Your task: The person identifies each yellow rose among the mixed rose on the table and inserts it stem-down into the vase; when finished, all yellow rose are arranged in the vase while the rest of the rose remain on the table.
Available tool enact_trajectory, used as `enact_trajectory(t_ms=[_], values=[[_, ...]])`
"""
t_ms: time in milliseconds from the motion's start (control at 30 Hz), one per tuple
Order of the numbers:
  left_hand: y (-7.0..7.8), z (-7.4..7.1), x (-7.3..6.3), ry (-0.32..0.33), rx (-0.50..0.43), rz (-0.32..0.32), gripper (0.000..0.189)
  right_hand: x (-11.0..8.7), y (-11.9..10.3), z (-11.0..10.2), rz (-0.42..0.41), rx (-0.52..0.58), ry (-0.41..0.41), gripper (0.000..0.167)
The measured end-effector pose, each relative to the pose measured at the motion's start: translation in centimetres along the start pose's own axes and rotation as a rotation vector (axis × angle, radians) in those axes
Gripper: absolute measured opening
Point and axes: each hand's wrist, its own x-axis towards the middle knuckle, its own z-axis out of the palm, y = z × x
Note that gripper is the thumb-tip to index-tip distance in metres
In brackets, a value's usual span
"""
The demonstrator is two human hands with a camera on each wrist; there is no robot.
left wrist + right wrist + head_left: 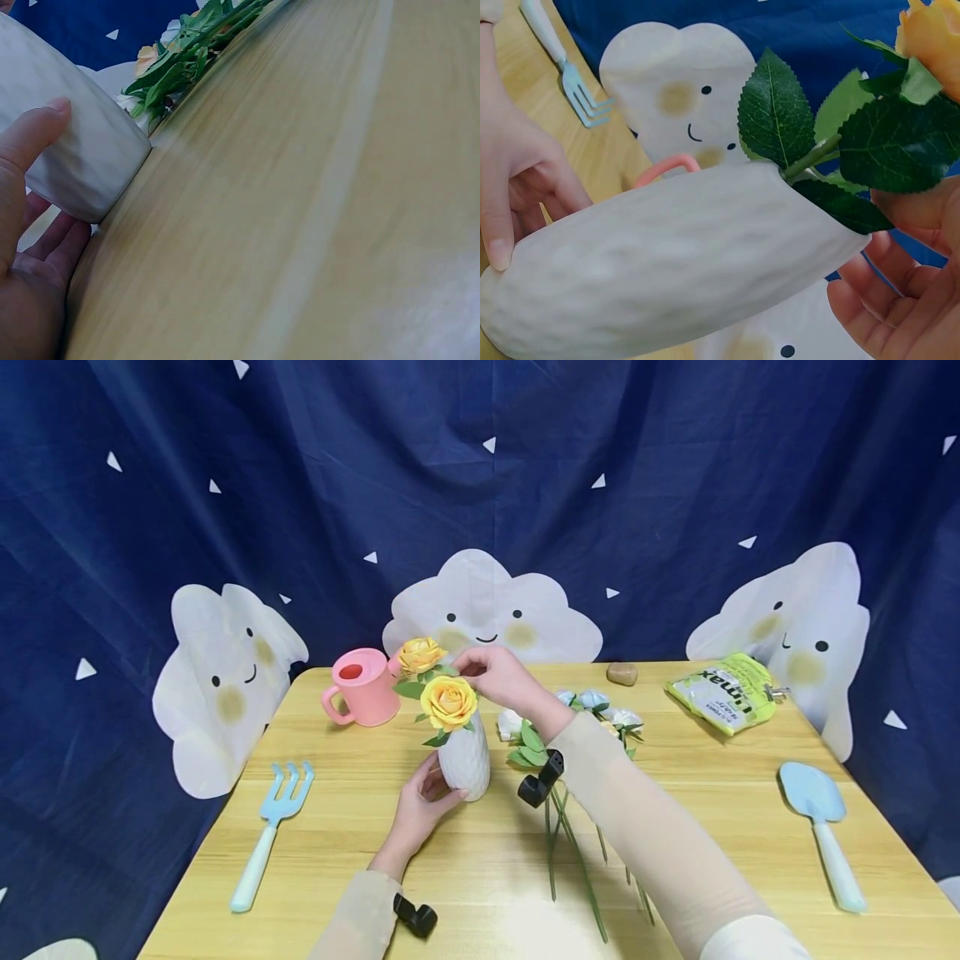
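A white textured vase (pixel 465 758) stands upright on the table, with two yellow roses (pixel 448 702) above its mouth. My left hand (pixel 424 806) grips the vase low down, its thumb on the near wall and its fingers around the side. My right hand (pixel 498 677) is at the vase's mouth, just behind the roses. In the right wrist view its bent fingers (pixel 874 289) lie beside the rim and dark green leaves (pixel 896 142); whether they pinch a leaf or stem is hidden. Right of the vase lie several pale flowers (pixel 592 700), partly covered by my right forearm.
Behind the vase to the left stands a pink watering can (pixel 367 693). A blue hand fork (pixel 273 827) lies at left, a blue trowel (pixel 821 827) at right. Toward the back right are a green-and-white bag (pixel 723 695) and a brown stone (pixel 622 673). A blue curtain (pixel 480 485) hangs behind.
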Motion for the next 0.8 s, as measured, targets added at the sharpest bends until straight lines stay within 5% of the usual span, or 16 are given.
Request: enact_trajectory(t_ms=[800], values=[[0.2, 0.0, 0.0, -0.003, 0.03, -0.025, 0.071, -3.4, 3.2, -3.7, 0.107, 0.186, 0.102, 0.015]])
